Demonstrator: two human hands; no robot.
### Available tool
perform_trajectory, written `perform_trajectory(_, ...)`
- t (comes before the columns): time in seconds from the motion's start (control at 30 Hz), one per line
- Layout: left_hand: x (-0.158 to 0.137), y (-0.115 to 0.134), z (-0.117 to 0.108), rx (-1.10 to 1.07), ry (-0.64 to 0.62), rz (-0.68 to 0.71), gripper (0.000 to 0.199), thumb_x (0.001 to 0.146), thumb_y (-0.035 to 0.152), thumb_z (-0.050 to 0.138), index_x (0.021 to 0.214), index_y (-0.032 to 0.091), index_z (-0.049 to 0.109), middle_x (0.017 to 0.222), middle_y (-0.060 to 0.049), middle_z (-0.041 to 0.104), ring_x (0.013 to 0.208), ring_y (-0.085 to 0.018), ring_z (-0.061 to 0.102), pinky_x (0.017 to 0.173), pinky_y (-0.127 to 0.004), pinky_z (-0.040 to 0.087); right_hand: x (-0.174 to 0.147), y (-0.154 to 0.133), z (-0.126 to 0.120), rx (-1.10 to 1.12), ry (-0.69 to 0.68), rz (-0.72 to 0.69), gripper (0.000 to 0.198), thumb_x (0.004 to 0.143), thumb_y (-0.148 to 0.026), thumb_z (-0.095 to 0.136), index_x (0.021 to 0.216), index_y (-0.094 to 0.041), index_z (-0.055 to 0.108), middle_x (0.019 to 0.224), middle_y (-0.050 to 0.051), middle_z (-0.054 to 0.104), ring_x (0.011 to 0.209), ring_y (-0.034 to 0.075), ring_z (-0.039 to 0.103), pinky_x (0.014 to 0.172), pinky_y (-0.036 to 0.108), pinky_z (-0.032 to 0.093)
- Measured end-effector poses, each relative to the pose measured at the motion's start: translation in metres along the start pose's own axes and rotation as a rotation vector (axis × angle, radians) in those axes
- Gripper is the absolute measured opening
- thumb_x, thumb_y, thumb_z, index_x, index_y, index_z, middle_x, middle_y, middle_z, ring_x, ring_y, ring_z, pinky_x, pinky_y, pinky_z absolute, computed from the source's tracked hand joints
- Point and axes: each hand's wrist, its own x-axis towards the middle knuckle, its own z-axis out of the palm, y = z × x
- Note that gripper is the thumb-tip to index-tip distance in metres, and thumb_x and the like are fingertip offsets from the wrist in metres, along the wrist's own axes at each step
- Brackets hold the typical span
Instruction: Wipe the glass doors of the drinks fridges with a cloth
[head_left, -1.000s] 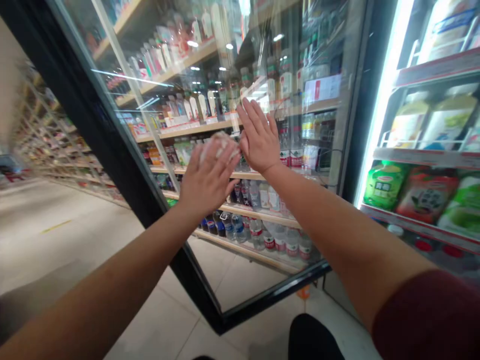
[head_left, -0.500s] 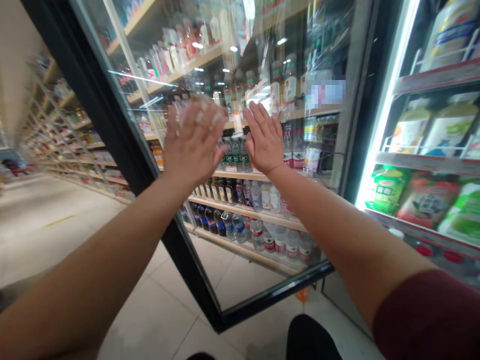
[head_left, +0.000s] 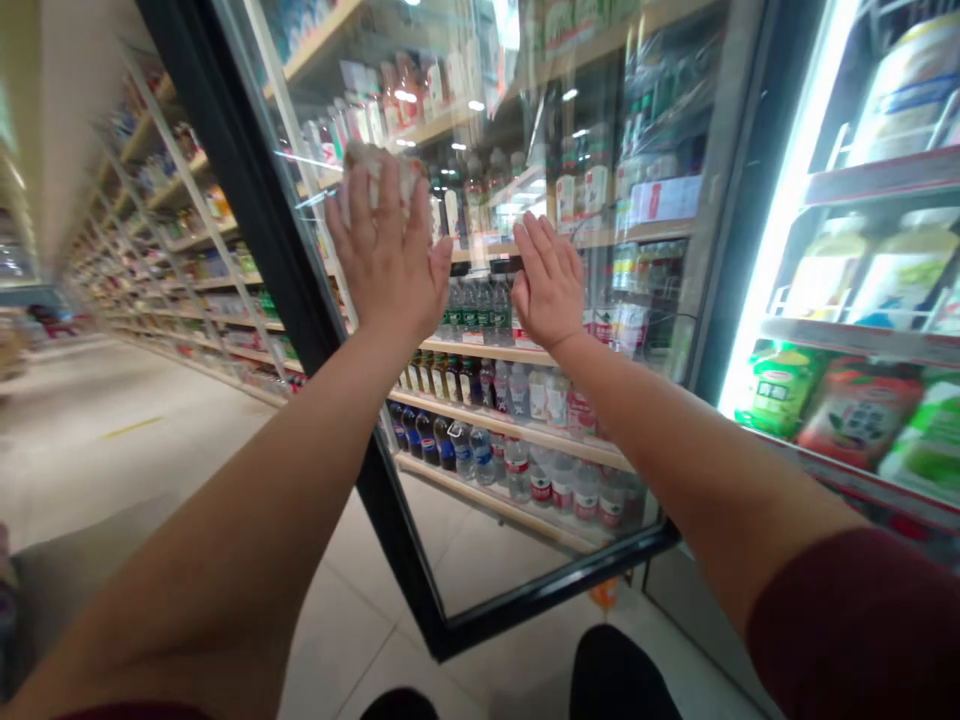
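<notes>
Two bare hands reach forward, arms outstretched, to the glass door (head_left: 555, 588) of a shop fridge. The door stands swung open, its dark lower corner jutting over the pale tiled floor (head_left: 360, 615), which seems to let the person face the pane squarely.

The left hand (head_left: 390, 250) is laid flat with its fingers a little spread, neither clenched nor wrapped around anything. Under its fingers, against the upper left part of the glass, is a crumpled whitish cloth (head_left: 369, 157); whether it is fabric or paper I cannot tell. The flat palm probably keeps the cloth pressed evenly to the pane.

The right hand (head_left: 551, 288) is also unclenched and holds nothing. It rests, as far as can be judged, palm-first on the glass, to the right of the cloth and nearer the hinge side, most likely to steady the door against the other hand's push.

Through the glass, rows of bottles (head_left: 517, 470) stand on wooden shelves, upright so their labels face out. At far right, a bright light strip (head_left: 787, 205) runs beside the fridge's stock, including a green pouch (head_left: 780, 385).
</notes>
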Motion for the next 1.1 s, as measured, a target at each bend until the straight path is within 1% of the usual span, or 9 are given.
perform_trajectory(0.13, -0.006, -0.004, 0.006, -0.068, -0.050, 0.142, 0.078, 0.106, 0.073, 0.025, 0.172, 0.032, 0.034, 0.180, 0.008, 0.024, 0.171, -0.027, 0.008, 0.141, -0.055, -0.008, 0.002, -0.001, -0.002, -0.009, 0.000, 0.030, 0.064, 0.108, -0.037, 0.027, 0.171, -0.025, 0.035, 0.177, 0.008, 0.038, 0.169, 0.029, 0.028, 0.137, 0.064, 0.025)
perform_trajectory(0.23, -0.010, -0.005, 0.009, -0.077, -0.042, 0.160, 0.088, 0.104, 0.080, 0.017, 0.173, 0.028, 0.033, 0.181, 0.005, 0.024, 0.171, -0.024, 0.010, 0.142, -0.052, -0.005, 0.012, -0.016, -0.003, -0.014, 0.044, 0.043, 0.061, 0.110, -0.038, 0.027, 0.168, -0.021, 0.039, 0.175, 0.013, 0.041, 0.166, 0.031, 0.033, 0.136, 0.065, 0.028)
perform_trajectory(0.33, -0.010, -0.006, 0.008, -0.083, -0.003, 0.143, 0.098, 0.102, 0.081, 0.003, 0.174, 0.019, 0.027, 0.181, -0.002, 0.025, 0.170, -0.021, 0.013, 0.143, -0.046, -0.001, 0.022, -0.045, 0.000, 0.008, 0.000, -0.123, 0.059, 0.111, -0.037, 0.027, 0.167, -0.021, 0.040, 0.174, 0.012, 0.043, 0.164, 0.027, 0.038, 0.138, 0.056, 0.030)
perform_trajectory(0.43, -0.010, -0.005, 0.002, -0.111, 0.064, 0.103, 0.096, 0.101, 0.074, -0.010, 0.177, 0.018, 0.011, 0.181, -0.002, 0.024, 0.169, -0.015, 0.020, 0.142, -0.038, 0.010, 0.025, -0.077, 0.005, 0.036, -0.120, -0.334, 0.059, 0.112, -0.040, 0.031, 0.165, -0.019, 0.044, 0.172, 0.008, 0.047, 0.162, 0.021, 0.042, 0.140, 0.042, 0.030)
perform_trajectory(0.57, -0.014, 0.000, -0.015, 0.014, 0.090, 0.009, 0.084, 0.105, 0.070, 0.002, 0.177, 0.028, -0.011, 0.183, 0.004, 0.015, 0.169, -0.012, 0.000, 0.142, -0.037, 0.016, 0.023, -0.095, 0.003, -0.005, -0.173, -0.304, 0.056, 0.112, -0.045, 0.033, 0.164, -0.029, 0.047, 0.175, -0.001, 0.044, 0.164, 0.019, 0.038, 0.141, 0.042, 0.029)
perform_trajectory(0.73, -0.013, 0.008, -0.020, 0.095, -0.031, 0.002, 0.073, 0.110, 0.052, 0.015, 0.178, 0.025, 0.007, 0.183, 0.002, 0.010, 0.168, -0.014, -0.012, 0.143, -0.049, 0.000, 0.054, -0.058, -0.009, -0.029, -0.157, -0.273, 0.053, 0.111, -0.038, 0.034, 0.160, -0.032, 0.053, 0.171, -0.001, 0.051, 0.162, 0.025, 0.042, 0.139, 0.053, 0.031)
perform_trajectory(0.83, -0.009, 0.014, -0.008, 0.044, -0.035, -0.038, 0.075, 0.108, 0.051, 0.022, 0.177, 0.022, 0.017, 0.183, 0.005, 0.005, 0.169, -0.021, -0.015, 0.140, -0.054, -0.016, 0.086, -0.019, -0.011, 0.003, 0.044, -0.075, 0.057, 0.111, -0.035, 0.029, 0.164, -0.028, 0.050, 0.169, 0.002, 0.053, 0.164, 0.028, 0.037, 0.139, 0.056, 0.029)
perform_trajectory(0.93, -0.008, 0.017, 0.000, 0.024, -0.036, -0.064, 0.077, 0.106, 0.052, 0.025, 0.177, 0.023, 0.017, 0.183, 0.009, 0.004, 0.170, -0.025, -0.015, 0.139, -0.054, -0.019, 0.101, -0.001, -0.009, 0.023, 0.185, 0.074, 0.060, 0.110, -0.034, 0.025, 0.164, -0.021, 0.049, 0.171, 0.008, 0.050, 0.163, 0.031, 0.036, 0.139, 0.056, 0.025)
perform_trajectory(1.1, -0.009, 0.015, 0.000, 0.010, -0.032, -0.052, 0.080, 0.105, 0.051, 0.032, 0.178, 0.023, 0.018, 0.183, 0.001, 0.009, 0.171, -0.031, -0.005, 0.139, -0.060, -0.013, 0.084, -0.029, -0.007, -0.028, -0.065, -0.217, 0.061, 0.110, -0.038, 0.035, 0.170, -0.030, 0.040, 0.178, 0.000, 0.039, 0.168, 0.030, 0.031, 0.141, 0.059, 0.023)
